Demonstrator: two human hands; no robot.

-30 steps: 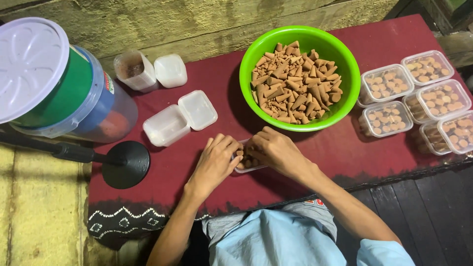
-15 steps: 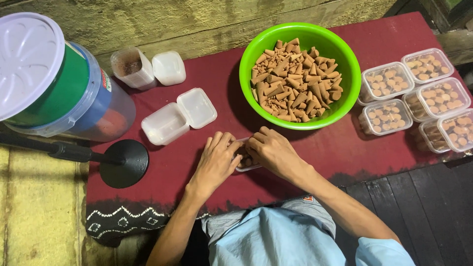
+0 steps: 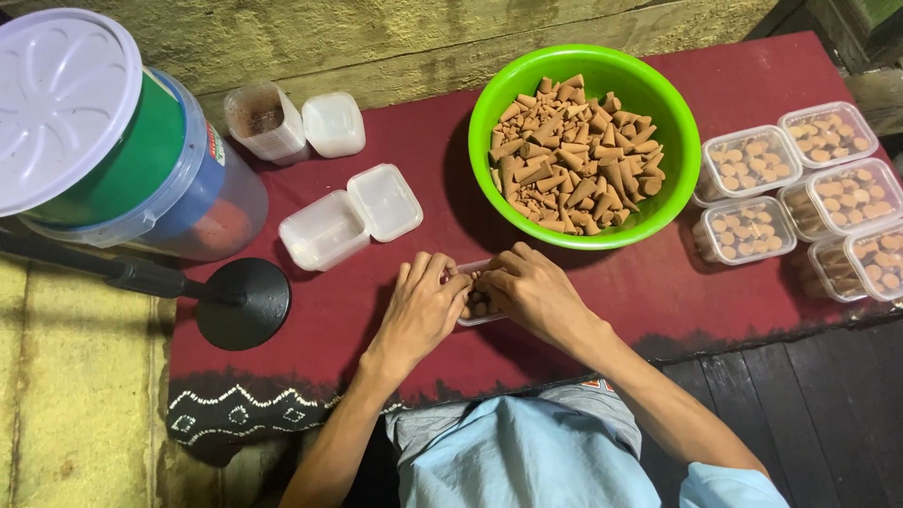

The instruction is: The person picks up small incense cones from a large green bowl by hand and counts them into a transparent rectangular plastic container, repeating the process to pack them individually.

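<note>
Where the frame's lower centre lay, left hand (image 3: 420,312) and right hand (image 3: 530,293) grasped a small box (image 3: 478,303) of cones. Green bowl (image 3: 584,149) stood above.

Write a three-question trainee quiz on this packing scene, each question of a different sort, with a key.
1. True or false: the round green plastic bowl holds brown cone-shaped pieces.
2. Multiple choice: the left hand and right hand both rest on (A) the big lidded blue and green jar, (B) a small clear plastic box with cones in it, (C) the black round stand base.
3. Fill in: the filled, closed clear boxes lie to the ____ of the green bowl in the picture.

Key: 1 true; 2 B; 3 right.
</note>
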